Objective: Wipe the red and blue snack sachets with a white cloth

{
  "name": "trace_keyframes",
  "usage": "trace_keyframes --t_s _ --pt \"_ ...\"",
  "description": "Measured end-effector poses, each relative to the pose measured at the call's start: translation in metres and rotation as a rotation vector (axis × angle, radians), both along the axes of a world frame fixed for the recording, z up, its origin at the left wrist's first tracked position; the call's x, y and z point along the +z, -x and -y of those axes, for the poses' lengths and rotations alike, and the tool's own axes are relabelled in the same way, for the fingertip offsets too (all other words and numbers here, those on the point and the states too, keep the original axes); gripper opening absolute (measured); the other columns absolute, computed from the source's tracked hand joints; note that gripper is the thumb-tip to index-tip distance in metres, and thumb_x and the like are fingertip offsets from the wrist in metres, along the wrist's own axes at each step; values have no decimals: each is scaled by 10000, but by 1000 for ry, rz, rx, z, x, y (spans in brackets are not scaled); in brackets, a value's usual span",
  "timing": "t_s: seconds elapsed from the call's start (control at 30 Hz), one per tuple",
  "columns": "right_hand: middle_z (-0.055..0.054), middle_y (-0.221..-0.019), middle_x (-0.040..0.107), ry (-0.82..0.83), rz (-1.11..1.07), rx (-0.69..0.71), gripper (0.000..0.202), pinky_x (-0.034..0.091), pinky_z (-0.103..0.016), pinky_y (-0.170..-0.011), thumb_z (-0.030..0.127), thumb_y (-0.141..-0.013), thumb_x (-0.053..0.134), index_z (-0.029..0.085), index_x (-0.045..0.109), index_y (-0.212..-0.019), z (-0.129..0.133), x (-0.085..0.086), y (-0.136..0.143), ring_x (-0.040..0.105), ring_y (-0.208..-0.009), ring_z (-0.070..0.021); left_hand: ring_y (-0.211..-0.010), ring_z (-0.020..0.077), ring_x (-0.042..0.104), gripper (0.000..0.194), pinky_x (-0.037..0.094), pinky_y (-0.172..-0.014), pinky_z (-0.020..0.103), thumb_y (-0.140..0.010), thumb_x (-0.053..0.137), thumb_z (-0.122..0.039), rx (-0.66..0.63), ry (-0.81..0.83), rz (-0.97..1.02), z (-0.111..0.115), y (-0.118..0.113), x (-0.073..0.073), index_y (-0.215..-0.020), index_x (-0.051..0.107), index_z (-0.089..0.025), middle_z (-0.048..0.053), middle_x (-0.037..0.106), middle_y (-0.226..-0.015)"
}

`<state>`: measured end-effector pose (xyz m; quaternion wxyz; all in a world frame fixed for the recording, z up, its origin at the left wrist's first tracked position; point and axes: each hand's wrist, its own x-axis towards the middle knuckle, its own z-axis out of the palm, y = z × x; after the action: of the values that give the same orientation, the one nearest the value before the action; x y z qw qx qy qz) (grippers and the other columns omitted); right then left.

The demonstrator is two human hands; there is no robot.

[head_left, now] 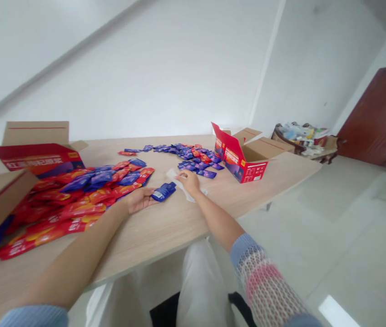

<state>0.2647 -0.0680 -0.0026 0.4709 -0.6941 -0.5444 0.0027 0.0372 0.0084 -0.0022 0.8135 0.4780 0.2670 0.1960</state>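
Note:
A blue pouch [163,191] is held by my left hand [141,200], its fingers around the pouch's left end, just above the table [165,222]. My right hand [189,181] has its fingertips pinched on a white tissue [190,196] that lies on the table. To the left of my left hand spreads a large heap of red and blue pouches [84,208]. Beyond my right hand lies a looser pile of purple-blue and red pouches [196,156].
An open red carton [244,163] stands at the right of the table. Another open carton [43,159] is at the left, behind the heap. Farther right, a chair [283,138] stands beside plastic bags [298,132]. A brown door [380,118] is at the far right.

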Motion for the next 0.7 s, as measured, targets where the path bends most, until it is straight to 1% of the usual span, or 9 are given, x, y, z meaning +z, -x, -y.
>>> trace_keyframes --t_s 0.07,0.17,0.27,0.33,0.4,0.47,0.57,0.63,0.7 --pt "-6 -957 679 -40 -57 17 287 430 -237 -795 473 -843 548 219 654 -926 1 1 -5 599 -890 -158 -946 252 679 360 554 -843 339 -828 454 -23 -1 9 10 3 0 0 -1156 602 -8 207 686 -1012" --pt "-33 -920 667 -113 -165 51 339 435 -266 -786 471 -819 538 187 662 -955 0 0 -4 581 -861 -179 -930 245 683 374 544 -858 358 -848 433 -42 -24 11 15 4 1 0 -1193 571 -2 213 681 -1017" --pt "-24 -869 647 -166 -213 207 388 437 -251 -734 455 -785 587 184 651 -1055 0 -3 13 570 -799 -170 -954 244 675 359 529 -882 375 -879 420 -97 -67 8 28 3 2 -1 -1200 562 -21 214 670 -1055" --pt "-1 -802 627 -160 -211 306 442 432 -234 -687 450 -768 623 190 622 -1126 2 -4 29 558 -730 -156 -970 257 670 335 516 -897 406 -889 421 -130 -88 18 52 2 3 -2 -1170 572 -31 213 668 -1058" --pt "15 -769 620 -116 -161 331 424 422 -222 -672 448 -763 643 203 622 -1109 6 -4 42 555 -708 -146 -975 271 667 307 501 -909 452 -887 423 -141 -97 28 72 1 3 -2 -1128 587 -44 206 676 -1036" --pt "17 -800 644 -42 -40 351 330 411 -216 -694 442 -765 656 224 657 -1013 10 -3 48 574 -752 -146 -954 278 673 283 496 -906 480 -878 422 -126 -99 17 64 0 3 -2 -1083 600 -49 200 687 -994" --pt "18 -859 687 89 143 399 238 402 -214 -714 441 -769 670 260 697 -920 13 0 47 607 -824 -153 -914 275 684 263 508 -891 462 -873 430 -117 -117 -14 27 -1 3 -1 -1047 611 -37 201 694 -958" --pt "16 -894 705 147 180 357 233 408 -218 -712 458 -782 661 284 709 -929 12 1 43 623 -850 -159 -919 270 682 253 509 -899 449 -877 458 -133 -131 -22 26 0 3 1 -1053 614 -37 197 693 -968" --pt "8 -934 712 188 186 260 244 419 -228 -720 491 -798 638 300 715 -929 11 1 39 632 -876 -170 -952 260 673 263 499 -925 437 -858 496 -105 -149 -36 43 1 3 1 -1086 608 -39 190 689 -997"
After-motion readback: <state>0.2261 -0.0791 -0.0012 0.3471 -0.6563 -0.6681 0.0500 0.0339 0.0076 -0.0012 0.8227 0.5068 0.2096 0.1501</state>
